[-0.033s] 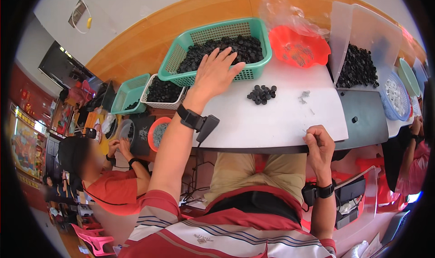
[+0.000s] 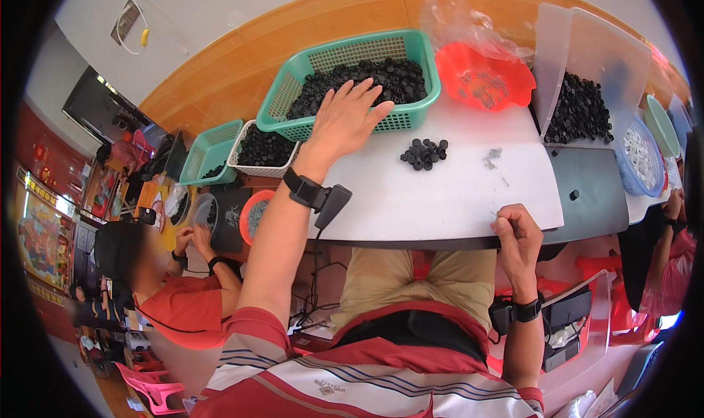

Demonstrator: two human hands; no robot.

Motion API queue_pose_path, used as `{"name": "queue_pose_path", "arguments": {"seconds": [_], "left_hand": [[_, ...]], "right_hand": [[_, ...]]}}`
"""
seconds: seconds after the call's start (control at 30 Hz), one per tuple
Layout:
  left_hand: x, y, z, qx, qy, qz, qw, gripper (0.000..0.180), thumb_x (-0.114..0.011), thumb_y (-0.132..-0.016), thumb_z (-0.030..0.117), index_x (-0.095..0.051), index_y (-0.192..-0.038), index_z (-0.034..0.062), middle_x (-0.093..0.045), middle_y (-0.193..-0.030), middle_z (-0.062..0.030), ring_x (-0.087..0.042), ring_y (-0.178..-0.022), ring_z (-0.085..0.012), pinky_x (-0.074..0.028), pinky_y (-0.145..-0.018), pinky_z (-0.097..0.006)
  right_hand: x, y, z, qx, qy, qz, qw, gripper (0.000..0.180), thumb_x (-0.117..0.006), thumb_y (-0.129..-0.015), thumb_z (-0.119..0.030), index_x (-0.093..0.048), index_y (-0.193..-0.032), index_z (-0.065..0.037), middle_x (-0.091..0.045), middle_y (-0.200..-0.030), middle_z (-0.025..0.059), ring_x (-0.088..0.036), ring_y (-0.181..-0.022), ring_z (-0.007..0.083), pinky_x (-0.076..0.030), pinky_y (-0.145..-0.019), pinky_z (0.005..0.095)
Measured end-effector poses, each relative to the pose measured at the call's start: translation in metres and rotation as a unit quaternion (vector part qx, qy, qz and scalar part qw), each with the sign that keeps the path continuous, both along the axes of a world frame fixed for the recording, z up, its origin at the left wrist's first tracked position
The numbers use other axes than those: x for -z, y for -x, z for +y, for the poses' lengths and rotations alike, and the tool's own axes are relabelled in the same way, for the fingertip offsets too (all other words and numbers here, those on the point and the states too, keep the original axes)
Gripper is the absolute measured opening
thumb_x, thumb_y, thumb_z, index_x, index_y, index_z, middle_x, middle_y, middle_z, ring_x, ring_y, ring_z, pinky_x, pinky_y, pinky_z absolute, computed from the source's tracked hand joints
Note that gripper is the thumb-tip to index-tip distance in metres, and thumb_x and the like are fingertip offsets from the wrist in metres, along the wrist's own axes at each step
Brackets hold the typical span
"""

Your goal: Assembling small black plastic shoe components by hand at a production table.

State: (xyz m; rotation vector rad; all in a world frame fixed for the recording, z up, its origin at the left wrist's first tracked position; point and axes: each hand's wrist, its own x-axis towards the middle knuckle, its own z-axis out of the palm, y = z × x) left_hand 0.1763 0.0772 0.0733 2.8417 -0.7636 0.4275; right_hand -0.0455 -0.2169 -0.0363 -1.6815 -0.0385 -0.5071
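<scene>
Spread flat, the left hand (image 2: pixel 345 119) rests fingers-open on the near rim of a green plastic mesh basket (image 2: pixel 293 77) heaped with small black round caps (image 2: pixel 381 77). Curled into a loose fist, the right hand (image 2: pixel 517 235) sits at the white table's (image 2: pixel 455 198) near edge; whether it pinches anything cannot be told. A small pile of black caps (image 2: pixel 424 153) lies between them.

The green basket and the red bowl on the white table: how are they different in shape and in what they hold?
The green basket is rectangular with latticed walls; the red bowl is round with a wavy rim. The green basket is heaped with small black caps, and the left hand reaches over its front wall; the red bowl holds a thin layer of small greyish parts, untouched. Both stand on the white table.
</scene>
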Motion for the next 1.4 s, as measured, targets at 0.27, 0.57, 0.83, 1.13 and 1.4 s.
{"name": "queue_pose_path", "arguments": {"seconds": [0.27, 0.57, 0.83, 1.13, 1.4], "left_hand": [[-0.009, -0.022, 0.049, -0.019, 0.014, 0.158, 0.987, 0.082, -0.028, -0.103, 0.07, -0.049, -0.152, 0.0079, -0.035, -0.164, -0.0143, -0.029, -0.153, -0.0358, -0.026, -0.123, -0.046], [-0.018, -0.035, 0.052, -0.045, 0.075, 0.195, 0.977, 0.076, -0.047, -0.101, 0.064, -0.053, -0.148, 0.0039, -0.038, -0.161, -0.0213, -0.031, -0.152, -0.0354, -0.028, -0.123, -0.045], [-0.008, -0.038, 0.0, 0.046, 0.021, 0.16, 0.986, 0.06, -0.036, -0.106, 0.056, -0.055, -0.148, 0.0178, -0.039, -0.162, -0.0139, -0.033, -0.15, -0.0398, -0.026, -0.123, -0.049], [-0.006, -0.063, 0.059, -0.02, -0.012, 0.179, 0.984, 0.054, -0.04, -0.106, 0.048, -0.057, -0.147, 0.0158, -0.044, -0.16, -0.012, -0.04, -0.146, -0.034, -0.032, -0.12, -0.045], [-0.007, -0.076, 0.118, -0.086, 0.011, 0.203, 0.975, 0.039, -0.057, -0.096, 0.035, -0.073, -0.125, 0.0132, -0.07, -0.129, -0.0135, -0.063, -0.121, -0.0359, -0.049, -0.102, -0.045]], "right_hand": [[-0.003, 0.002, -0.002, -0.012, -0.025, 0.023, 0.999, 0.007, -0.066, -0.1, -0.006, -0.063, -0.097, -0.001, -0.056, -0.087, -0.003, -0.047, -0.075, 0.0049, -0.041, -0.068, 0.0205], [-0.005, 0.001, -0.001, -0.018, -0.028, 0.026, 0.999, 0.006, -0.065, -0.099, -0.006, -0.062, -0.097, -0.001, -0.056, -0.087, -0.0031, -0.047, -0.075, 0.0048, -0.04, -0.069, 0.0201], [-0.001, 0.004, -0.009, -0.024, -0.046, 0.034, 0.998, 0.008, -0.064, -0.1, -0.007, -0.061, -0.096, -0.001, -0.057, -0.088, -0.0009, -0.053, -0.079, 0.0074, -0.044, -0.073, 0.0217], [-0.005, 0.003, -0.006, -0.033, -0.073, 0.047, 0.996, 0.015, -0.066, -0.102, -0.015, -0.061, -0.097, -0.002, -0.058, -0.089, -0.0008, -0.056, -0.078, 0.0086, -0.047, -0.074, 0.0232], [-0.005, 0.001, -0.007, -0.044, -0.072, 0.038, 0.996, 0.013, -0.065, -0.102, -0.012, -0.062, -0.098, -0.001, -0.058, -0.089, -0.0003, -0.056, -0.078, 0.0085, -0.047, -0.074, 0.0233]]}}
